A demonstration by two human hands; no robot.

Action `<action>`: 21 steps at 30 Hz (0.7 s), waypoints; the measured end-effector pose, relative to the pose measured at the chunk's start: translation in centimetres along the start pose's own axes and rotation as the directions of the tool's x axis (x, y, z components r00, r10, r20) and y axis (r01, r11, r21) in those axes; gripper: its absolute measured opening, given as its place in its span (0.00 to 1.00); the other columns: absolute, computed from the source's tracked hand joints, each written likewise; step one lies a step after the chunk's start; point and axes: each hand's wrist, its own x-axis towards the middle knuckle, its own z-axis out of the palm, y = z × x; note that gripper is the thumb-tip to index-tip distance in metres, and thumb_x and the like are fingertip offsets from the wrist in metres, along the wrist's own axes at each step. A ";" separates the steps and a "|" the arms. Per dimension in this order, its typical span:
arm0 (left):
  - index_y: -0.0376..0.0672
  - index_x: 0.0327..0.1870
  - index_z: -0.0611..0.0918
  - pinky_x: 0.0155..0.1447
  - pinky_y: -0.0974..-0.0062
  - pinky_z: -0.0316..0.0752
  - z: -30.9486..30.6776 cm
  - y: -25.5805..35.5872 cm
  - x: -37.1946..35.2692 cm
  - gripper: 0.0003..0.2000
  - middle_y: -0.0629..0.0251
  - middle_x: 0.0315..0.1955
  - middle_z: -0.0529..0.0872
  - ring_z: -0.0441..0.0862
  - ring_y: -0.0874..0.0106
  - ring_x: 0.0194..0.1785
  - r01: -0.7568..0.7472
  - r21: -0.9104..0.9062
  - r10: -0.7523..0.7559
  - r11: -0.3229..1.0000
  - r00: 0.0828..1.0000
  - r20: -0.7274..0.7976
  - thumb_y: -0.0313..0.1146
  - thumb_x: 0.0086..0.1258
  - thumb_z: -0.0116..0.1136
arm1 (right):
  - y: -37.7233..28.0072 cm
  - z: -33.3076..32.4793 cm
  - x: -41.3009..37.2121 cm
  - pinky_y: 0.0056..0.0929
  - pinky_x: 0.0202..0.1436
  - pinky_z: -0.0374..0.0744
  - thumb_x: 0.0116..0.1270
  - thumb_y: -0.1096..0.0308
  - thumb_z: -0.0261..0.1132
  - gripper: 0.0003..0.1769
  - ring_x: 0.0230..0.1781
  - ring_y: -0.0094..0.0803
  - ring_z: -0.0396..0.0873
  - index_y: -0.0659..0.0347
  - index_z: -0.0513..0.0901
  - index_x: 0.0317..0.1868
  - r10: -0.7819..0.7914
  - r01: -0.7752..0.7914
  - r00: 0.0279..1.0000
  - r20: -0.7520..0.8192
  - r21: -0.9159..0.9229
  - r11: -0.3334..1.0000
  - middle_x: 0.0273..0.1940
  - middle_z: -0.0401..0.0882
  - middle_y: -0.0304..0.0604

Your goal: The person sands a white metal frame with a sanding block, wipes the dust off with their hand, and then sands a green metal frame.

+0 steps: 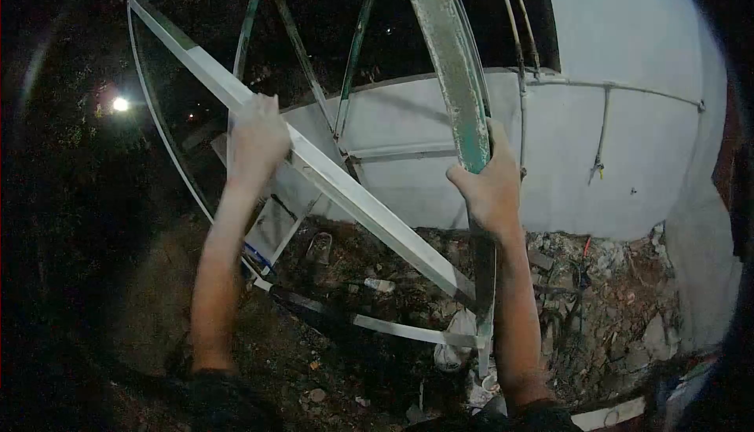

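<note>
Head view. The left grip (259,140) is closed over the pale diagonal bar (365,206), fingers curled across its upper edge. The right grip (493,195) is clamped on the worn green upright bar (455,78), with the thumb on its left edge and the fingers behind the right one. Both bars stand in front of the person, above rubble-strewn ground (613,298) and before a pale wall (644,149). The diagonal bar runs from upper left down to the lower part of the upright bar; whether the two are joined there cannot be determined. A lower crossbar (408,331) meets the upright bar near its foot.

Handling: the bars appear to be metal, and should prove stiff, long and fairly heavy. Flaking paint may feel rough, and edges may be sharp. Recommended hold points: mid-length on the diagonal bar and the bare middle of the upright bar.

Markings: no brand, label or writing is legible.
</note>
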 end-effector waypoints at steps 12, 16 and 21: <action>0.22 0.56 0.76 0.71 0.55 0.63 -3.7 16.2 -6.3 0.21 0.39 0.57 0.77 0.71 0.47 0.65 0.231 -0.457 -0.249 0.859 0.968 0.022 0.27 0.63 0.51 | 0.2 0.1 0.0 0.33 0.51 0.76 0.48 0.71 0.68 0.32 0.42 0.36 0.79 0.65 0.73 0.58 -0.034 0.034 0.999 -0.005 0.052 0.998 0.40 0.80 0.49; 0.21 0.59 0.73 0.69 0.53 0.64 -4.4 22.7 -9.3 0.22 0.38 0.55 0.76 0.72 0.42 0.60 0.251 -0.537 -0.363 0.806 0.925 -0.113 0.27 0.67 0.51 | -0.7 -0.1 -0.2 0.35 0.50 0.76 0.48 0.72 0.68 0.31 0.41 0.40 0.80 0.66 0.74 0.56 -0.029 0.029 1.000 -0.002 0.025 0.999 0.39 0.80 0.51; 0.20 0.66 0.68 0.80 0.49 0.48 -8.9 27.9 -11.4 0.27 0.37 0.65 0.71 0.60 0.43 0.74 0.407 -0.875 -0.230 0.261 0.907 0.353 0.30 0.69 0.46 | -0.1 0.1 0.3 0.36 0.50 0.77 0.48 0.72 0.69 0.30 0.40 0.42 0.80 0.67 0.74 0.55 0.008 -0.008 1.000 0.001 -0.030 1.000 0.38 0.81 0.52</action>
